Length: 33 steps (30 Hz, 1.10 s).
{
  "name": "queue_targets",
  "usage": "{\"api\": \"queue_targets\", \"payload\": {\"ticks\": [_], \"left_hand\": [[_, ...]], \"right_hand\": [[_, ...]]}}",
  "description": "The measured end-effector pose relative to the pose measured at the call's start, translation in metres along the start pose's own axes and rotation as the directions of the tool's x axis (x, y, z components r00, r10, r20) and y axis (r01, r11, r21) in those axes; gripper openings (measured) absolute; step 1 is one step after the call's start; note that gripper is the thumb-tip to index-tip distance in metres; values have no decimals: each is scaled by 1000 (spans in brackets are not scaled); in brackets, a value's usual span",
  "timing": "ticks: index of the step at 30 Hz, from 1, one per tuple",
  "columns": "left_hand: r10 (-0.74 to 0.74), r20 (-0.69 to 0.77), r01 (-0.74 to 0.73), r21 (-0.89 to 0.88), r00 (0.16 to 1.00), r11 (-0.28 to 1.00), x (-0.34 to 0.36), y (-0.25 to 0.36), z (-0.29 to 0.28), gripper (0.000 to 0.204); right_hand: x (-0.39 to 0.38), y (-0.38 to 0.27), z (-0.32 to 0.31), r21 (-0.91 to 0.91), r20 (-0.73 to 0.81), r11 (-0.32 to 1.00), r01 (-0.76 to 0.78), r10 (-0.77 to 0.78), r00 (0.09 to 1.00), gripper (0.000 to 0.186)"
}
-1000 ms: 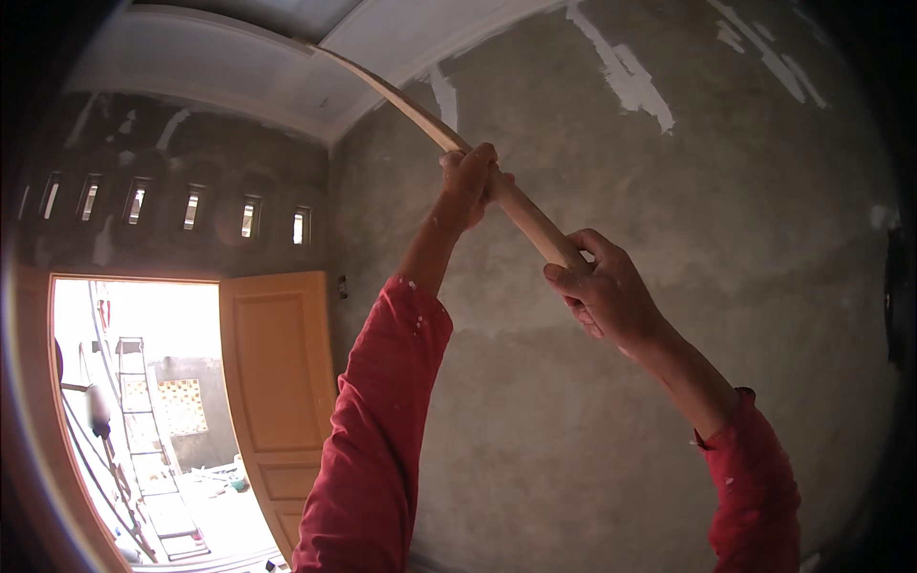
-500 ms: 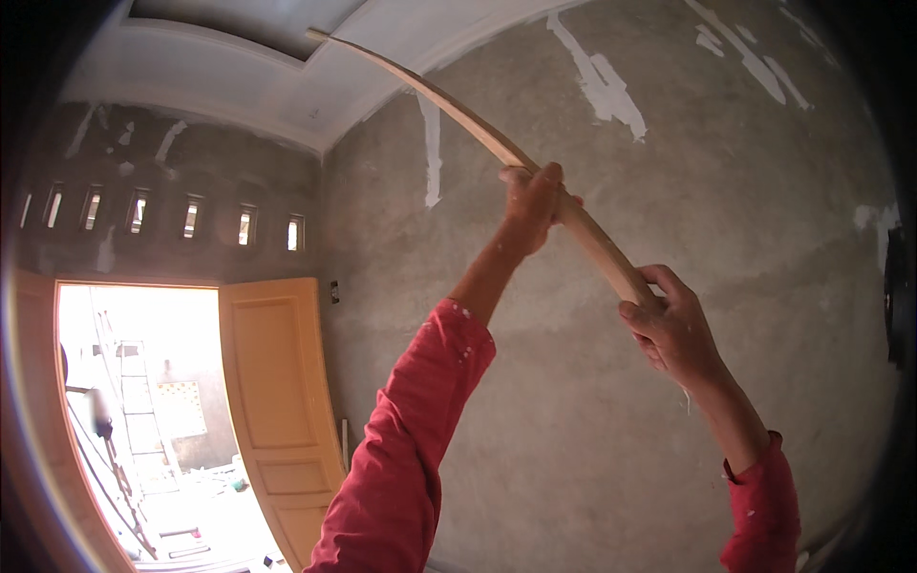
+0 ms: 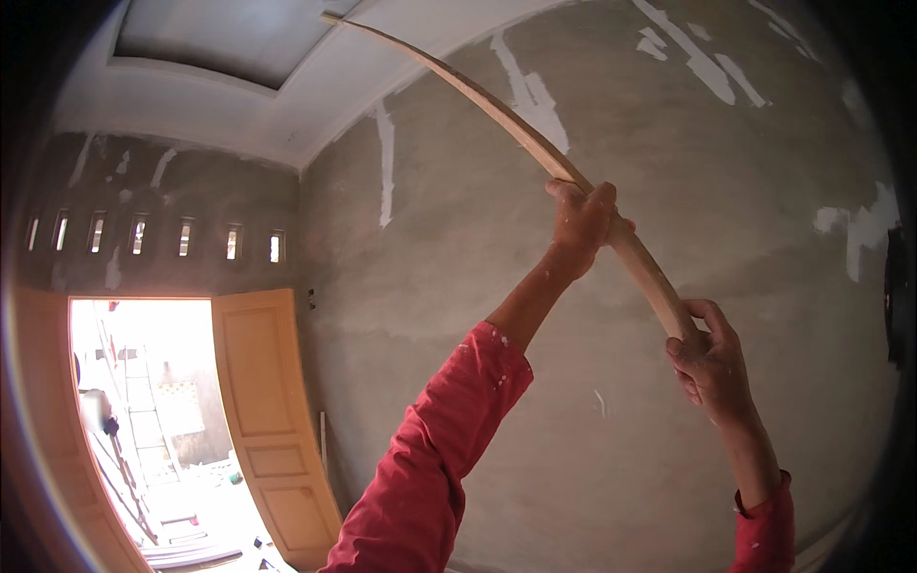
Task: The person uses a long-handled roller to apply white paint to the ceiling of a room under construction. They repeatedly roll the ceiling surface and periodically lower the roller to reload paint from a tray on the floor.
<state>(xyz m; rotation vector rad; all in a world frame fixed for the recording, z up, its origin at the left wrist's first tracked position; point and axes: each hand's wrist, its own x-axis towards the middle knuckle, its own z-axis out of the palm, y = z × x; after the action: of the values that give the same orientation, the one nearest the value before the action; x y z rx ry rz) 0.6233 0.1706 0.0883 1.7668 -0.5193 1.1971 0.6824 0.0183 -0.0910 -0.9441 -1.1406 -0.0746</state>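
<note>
A long, pale wooden pole (image 3: 506, 119) rises diagonally up and leftward, looking curved in the fisheye picture. A small block (image 3: 332, 19) shows at its far tip, by the raised recess of the white ceiling (image 3: 191, 105); I cannot tell if the tip touches it. My left hand (image 3: 585, 222) grips the pole partway along. My right hand (image 3: 707, 358) is wrapped round its lower end. Both forearms are in red sleeves with white specks. Behind the pole is a grey plastered wall (image 3: 573, 411) with white patches.
Orange double doors (image 3: 256, 401) stand open at the left, under several slot openings (image 3: 186, 236). In the bright doorway are a ladder (image 3: 146, 420) and scattered objects. A thin pale length (image 3: 325, 449) leans beside the right door leaf. A dark object (image 3: 893, 296) hangs at the right rim.
Both my hands and the lower pole have moved right and down in the picture. More of the ceiling recess shows now. My grip on the pole looks the same.
</note>
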Motion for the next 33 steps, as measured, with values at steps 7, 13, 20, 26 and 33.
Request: {"api": "queue_targets", "payload": {"ticks": [7, 13, 20, 26, 33], "left_hand": [[8, 97, -3, -55, 995, 999, 9, -21, 104, 47], [6, 111, -1, -40, 994, 999, 0, -34, 178, 46], [-20, 135, 25, -32, 991, 999, 6, -41, 300, 48], [8, 127, 0, -60, 992, 998, 18, -59, 432, 52], [-17, 152, 37, -131, 988, 991, 19, -93, 525, 49]], "right_hand": [[-21, -10, -102, -31, -67, 999, 28, -30, 997, 45], [-40, -7, -169, -37, -97, 999, -4, 1, 995, 45], [-58, -19, -286, -49, -121, 997, 58, -64, 991, 44], [-72, -32, -413, 53, -110, 998, 36, -30, 993, 50], [-80, -18, -511, -10, -148, 999, 32, -33, 988, 52]]}}
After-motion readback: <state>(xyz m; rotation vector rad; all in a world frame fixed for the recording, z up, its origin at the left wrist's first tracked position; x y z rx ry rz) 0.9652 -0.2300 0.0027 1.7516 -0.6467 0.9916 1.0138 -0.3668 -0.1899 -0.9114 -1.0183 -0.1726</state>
